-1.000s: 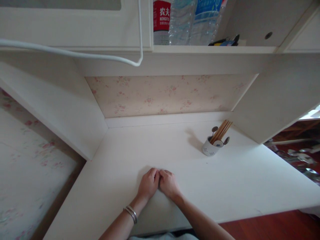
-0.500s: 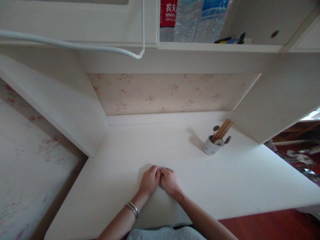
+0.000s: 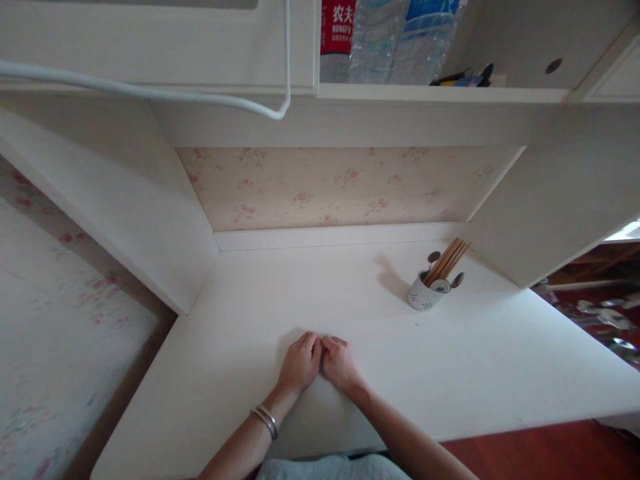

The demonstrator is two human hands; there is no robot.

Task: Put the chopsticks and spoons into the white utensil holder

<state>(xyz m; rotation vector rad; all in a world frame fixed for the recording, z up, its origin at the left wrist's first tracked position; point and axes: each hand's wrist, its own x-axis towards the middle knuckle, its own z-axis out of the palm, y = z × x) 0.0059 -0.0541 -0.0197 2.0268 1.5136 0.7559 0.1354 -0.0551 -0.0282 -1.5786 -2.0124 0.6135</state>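
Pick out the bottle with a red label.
The leftmost visible bottle on the shelf: its red label differs from the blue label farther right.

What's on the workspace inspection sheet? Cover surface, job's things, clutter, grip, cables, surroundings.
Surface: white desktop, dark speck near the holder.
Job's things: white dotted holder upright, with wooden chopsticks and spoons; apart from both hands.
Clutter: plastic bottles and small items on the shelf above.
Grip: left hand and right hand curled closed, together on the desktop; no held object visible.
Cables: white cord-like strand, upper left; type unclear.
Surroundings: floral wallpaper, red floor.
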